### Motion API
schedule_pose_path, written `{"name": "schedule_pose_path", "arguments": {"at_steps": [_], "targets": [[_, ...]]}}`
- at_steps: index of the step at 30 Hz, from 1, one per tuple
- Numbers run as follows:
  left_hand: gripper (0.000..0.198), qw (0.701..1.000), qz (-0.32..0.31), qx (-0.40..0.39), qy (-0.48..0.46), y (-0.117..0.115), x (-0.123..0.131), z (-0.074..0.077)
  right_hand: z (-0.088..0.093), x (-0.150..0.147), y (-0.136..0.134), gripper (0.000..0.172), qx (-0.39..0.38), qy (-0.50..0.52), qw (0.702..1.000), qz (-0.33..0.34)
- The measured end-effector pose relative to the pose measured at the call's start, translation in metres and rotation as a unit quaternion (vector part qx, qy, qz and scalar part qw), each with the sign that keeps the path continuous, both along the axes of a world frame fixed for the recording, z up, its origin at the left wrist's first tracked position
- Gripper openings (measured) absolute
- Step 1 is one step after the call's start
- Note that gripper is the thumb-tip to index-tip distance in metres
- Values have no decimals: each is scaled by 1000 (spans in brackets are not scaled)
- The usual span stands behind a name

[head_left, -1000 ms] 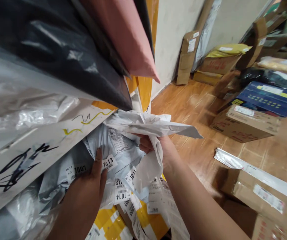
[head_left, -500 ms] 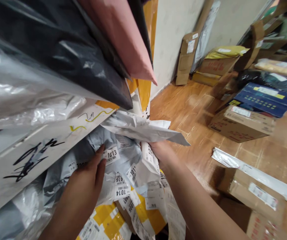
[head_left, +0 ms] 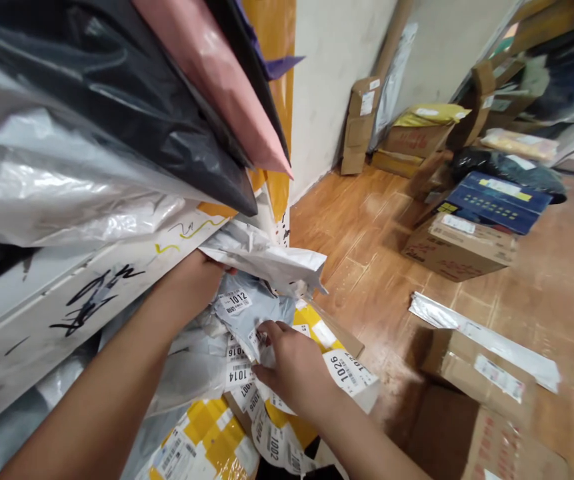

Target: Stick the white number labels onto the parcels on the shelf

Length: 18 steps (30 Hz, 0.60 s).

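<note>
The right hand (head_left: 291,367) has its thumb and fingers brought near each other and holds the lower edge of a grey plastic mailer (head_left: 274,308). This mailer lies in the middle of the view, just below the white shelf board (head_left: 117,283) with black handwriting, and its upper sticker reads 1012. The left hand (head_left: 205,277) reaches in beside the upper end of the same mailer, under a crumpled white mailer (head_left: 271,257); its fingers are mostly hidden, so I cannot tell if they grip something. Below the hands, a curling strip of number stickers (head_left: 271,437) lies over a parcel with yellow and white tape (head_left: 217,430). Above the board, a black mailer (head_left: 141,113) and a pink mailer (head_left: 227,87) stick out. To the right, a blue box (head_left: 497,203) rests on a brown carton (head_left: 459,253) on the wooden floor (head_left: 351,233).
</note>
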<state>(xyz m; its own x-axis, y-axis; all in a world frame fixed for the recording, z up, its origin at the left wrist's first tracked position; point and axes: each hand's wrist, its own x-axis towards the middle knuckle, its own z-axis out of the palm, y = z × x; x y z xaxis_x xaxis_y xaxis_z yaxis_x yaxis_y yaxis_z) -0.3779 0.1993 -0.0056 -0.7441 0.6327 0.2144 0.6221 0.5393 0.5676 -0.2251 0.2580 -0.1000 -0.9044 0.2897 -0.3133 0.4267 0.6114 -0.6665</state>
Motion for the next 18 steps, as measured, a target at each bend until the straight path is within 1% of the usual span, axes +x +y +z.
{"name": "schedule_pose_path", "arguments": {"at_steps": [2, 4, 7, 9, 12, 15, 18], "targets": [[13, 999, -29, 9, 16, -4, -1, -1, -5, 3, -3, 38, -3, 27, 1000, -15], [13, 998, -44, 21, 29, -6, -1, 0, -8, 6, -2, 34, -6, 44, 999, -23], [16, 999, -31, 30, 19, -6, 2, 2, -11, 10, -2, 34, -6, 55, 998, -30], [16, 1000, -18, 24, 3, -5, 4, 3, -11, 11, -3, 35, 0, 56, 998, -28], [17, 1000, -15, 13, -2, -6, 5, 2, -11, 13, -4, 33, 3, 49, 998, -36], [20, 1000, 1, 3, 1, -9, 5, 1, -12, 16, -4, 30, -11, 42, 997, -58], [21, 1000, 2, -4, -1, -11, 4, 0, -13, 18, -4, 25, -27, 40, 996, -70]]}}
